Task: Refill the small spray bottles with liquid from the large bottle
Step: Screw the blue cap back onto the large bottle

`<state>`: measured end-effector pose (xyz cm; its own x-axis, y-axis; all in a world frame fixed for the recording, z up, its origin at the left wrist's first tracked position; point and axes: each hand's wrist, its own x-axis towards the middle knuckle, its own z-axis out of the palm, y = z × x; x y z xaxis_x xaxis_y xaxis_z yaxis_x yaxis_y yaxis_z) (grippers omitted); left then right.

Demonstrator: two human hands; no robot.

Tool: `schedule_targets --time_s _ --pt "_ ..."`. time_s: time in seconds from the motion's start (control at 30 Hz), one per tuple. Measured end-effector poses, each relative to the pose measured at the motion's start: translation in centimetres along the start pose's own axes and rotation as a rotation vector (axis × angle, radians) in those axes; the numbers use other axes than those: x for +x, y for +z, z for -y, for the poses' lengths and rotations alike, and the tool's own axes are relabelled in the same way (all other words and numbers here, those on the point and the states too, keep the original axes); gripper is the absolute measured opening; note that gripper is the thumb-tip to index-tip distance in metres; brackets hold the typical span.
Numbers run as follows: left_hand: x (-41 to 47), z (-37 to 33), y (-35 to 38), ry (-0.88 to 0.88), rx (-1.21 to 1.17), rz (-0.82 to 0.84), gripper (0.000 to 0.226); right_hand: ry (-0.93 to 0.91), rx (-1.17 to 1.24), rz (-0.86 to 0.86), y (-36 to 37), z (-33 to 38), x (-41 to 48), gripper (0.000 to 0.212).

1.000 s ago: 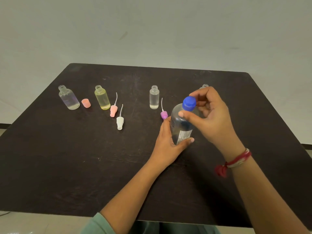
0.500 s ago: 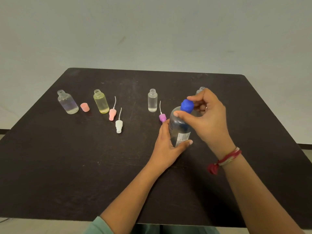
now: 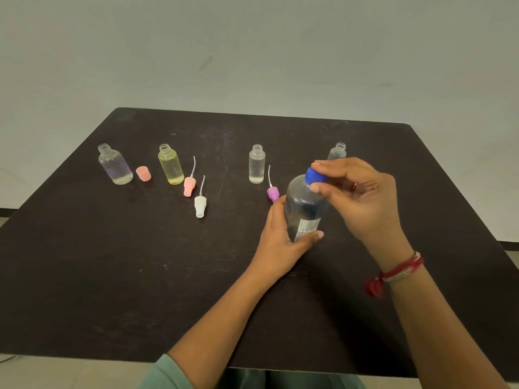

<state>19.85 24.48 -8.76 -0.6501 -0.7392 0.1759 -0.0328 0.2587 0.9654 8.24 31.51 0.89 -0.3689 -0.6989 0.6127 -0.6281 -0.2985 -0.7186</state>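
The large clear bottle (image 3: 304,209) with a blue cap (image 3: 315,176) stands right of centre on the dark table (image 3: 112,262). My left hand (image 3: 283,240) grips its body from the left. My right hand (image 3: 362,197) pinches the blue cap with thumb and fingers. Several small open bottles stand in a row behind: a clear one (image 3: 114,168) at far left, a yellow one (image 3: 170,168), a clear one (image 3: 256,168) in the middle, and one (image 3: 337,151) partly hidden behind my right hand.
Loose spray heads lie on the table: a pink one (image 3: 189,186), a white one (image 3: 200,204) and a purple one (image 3: 272,192) by my left hand. A pink cap (image 3: 143,173) sits between the two leftmost bottles.
My right hand has shifted its fingers round the blue cap while my left hand keeps hold of the large bottle. The view has tilted slightly.
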Motion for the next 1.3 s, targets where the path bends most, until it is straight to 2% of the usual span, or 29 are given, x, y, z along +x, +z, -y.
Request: schedule_targets --time_s 0.1,0.27,0.37,0.5,0.6,0.83,0.97,1.03,1.1,1.17,1.3 --pt "0.0 0.0 0.1 -0.002 -0.008 0.006 0.074 0.052 -0.040 -0.097 0.9 0.3 0.0 0.022" --pt "0.0 0.1 0.1 0.022 -0.004 0.007 0.076 0.029 -0.186 -0.189 1.7 0.8 -0.3 0.034" --pt "0.0 -0.1 0.2 0.029 0.004 0.012 0.077 0.042 -0.173 -0.126 1.2 1.2 -0.2 0.036" --pt "0.0 0.0 0.2 0.012 -0.008 0.025 0.076 0.059 -0.060 -0.026 0.6 1.6 -0.4 0.016" --pt "0.0 0.1 0.3 0.003 -0.001 0.018 0.075 0.092 -0.049 0.033 0.0 1.8 0.1 0.019" --pt "0.0 -0.1 0.1 -0.006 0.044 0.016 0.076 0.122 -0.192 -0.069 0.8 1.5 0.6 0.057" --pt "-0.1 -0.2 0.3 0.023 0.048 -0.010 0.075 0.275 -0.074 -0.003 1.0 0.0 -1.3 0.108" --pt "0.0 0.1 0.4 0.030 0.048 0.011 0.072 0.353 0.003 0.064 1.2 -0.8 -2.8 0.119" --pt "0.0 -0.1 0.4 0.031 0.076 0.051 0.071 0.374 0.019 0.106 1.6 -1.4 -4.0 0.113" --pt "-0.4 -0.3 0.4 0.055 0.103 0.084 0.074 0.379 0.007 0.045 1.8 -1.7 -4.6 0.093" --pt "-0.6 -0.3 0.5 0.021 0.098 0.111 0.097 0.403 -0.022 -0.079 0.9 -2.1 -4.7 0.078"
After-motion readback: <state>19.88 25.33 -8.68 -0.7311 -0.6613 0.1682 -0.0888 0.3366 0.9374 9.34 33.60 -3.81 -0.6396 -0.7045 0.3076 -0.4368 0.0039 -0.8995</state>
